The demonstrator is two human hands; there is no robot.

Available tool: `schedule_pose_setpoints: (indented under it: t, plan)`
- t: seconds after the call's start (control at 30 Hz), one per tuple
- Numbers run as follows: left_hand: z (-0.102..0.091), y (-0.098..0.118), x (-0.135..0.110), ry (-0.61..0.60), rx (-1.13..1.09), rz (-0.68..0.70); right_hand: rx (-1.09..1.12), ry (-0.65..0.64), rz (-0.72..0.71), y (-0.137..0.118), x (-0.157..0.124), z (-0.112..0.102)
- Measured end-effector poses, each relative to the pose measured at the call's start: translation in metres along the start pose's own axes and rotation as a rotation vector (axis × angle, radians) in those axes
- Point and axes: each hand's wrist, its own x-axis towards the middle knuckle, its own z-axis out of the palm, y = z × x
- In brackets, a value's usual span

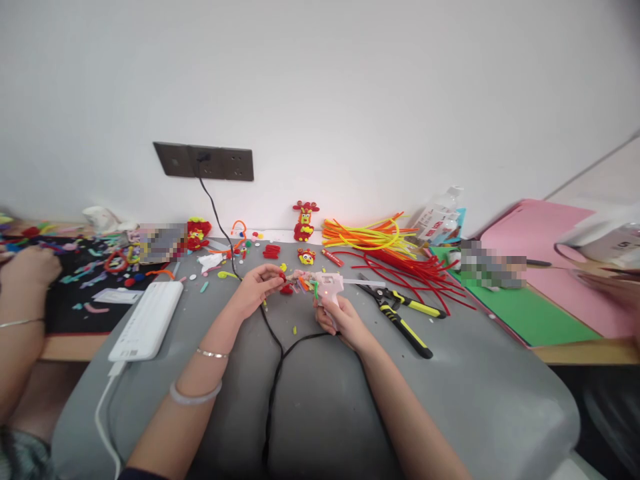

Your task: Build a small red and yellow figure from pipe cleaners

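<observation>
My right hand point(340, 321) is wrapped round the handle of a pale pink hot glue gun point(330, 283), and a clear glue stick point(367, 283) juts from its back end. The gun's nozzle points left. My left hand point(261, 288) pinches a small red fuzzy piece point(283, 277) close to the nozzle; its exact shape is partly hidden by my fingers. Just behind lie a fuzzy face with eyes point(307, 257) and a coiled red pipe-cleaner piece point(271, 251). Against the wall stands a red and yellow pipe-cleaner figure point(304, 223).
Yellow, orange and red pipe cleaners point(370, 237) lie at the back right, with yellow-black pliers point(400, 313) in front. A white power bank point(147, 320) sits left. A black cord point(273, 387) crosses the grey table. Other people's hands point(31, 273) show at both sides.
</observation>
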Motion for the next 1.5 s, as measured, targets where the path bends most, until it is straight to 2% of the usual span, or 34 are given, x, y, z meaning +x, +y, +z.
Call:
schedule_pose_setpoints:
  t: [0.4,0.5,0.63,0.73,0.83,0.9,1.1,1.27,1.5]
  plan:
    - [-0.001,0.004,-0.001,0.055,-0.048,0.033,0.025,0.002,-0.036,0.001,-0.005,-0.001]
    - [-0.002,0.004,-0.001,0.055,-0.052,0.04,0.081,0.058,-0.088,-0.002,-0.013,0.001]
    - [-0.002,0.005,-0.001,0.07,-0.045,0.059,0.105,0.22,-0.13,-0.01,-0.034,0.002]
    - [-0.001,0.005,0.0,0.092,-0.033,0.074,-0.114,0.375,-0.126,-0.018,-0.059,0.002]
    - [-0.001,0.006,0.0,0.109,-0.02,0.088,-0.501,0.52,-0.053,-0.023,-0.083,0.006]
    - [-0.002,0.006,0.001,0.121,-0.009,0.101,-0.729,0.568,-0.014,-0.022,-0.093,0.01]
    - [-0.007,0.005,0.002,0.131,-0.002,0.123,-1.217,0.484,0.194,-0.007,-0.092,0.018]
    - [-0.009,0.006,0.003,0.138,-0.004,0.129,-1.49,0.455,0.26,-0.013,-0.084,0.023]
    - [-0.01,0.007,0.004,0.158,-0.023,0.135,-1.536,0.371,0.385,-0.021,-0.08,0.035]
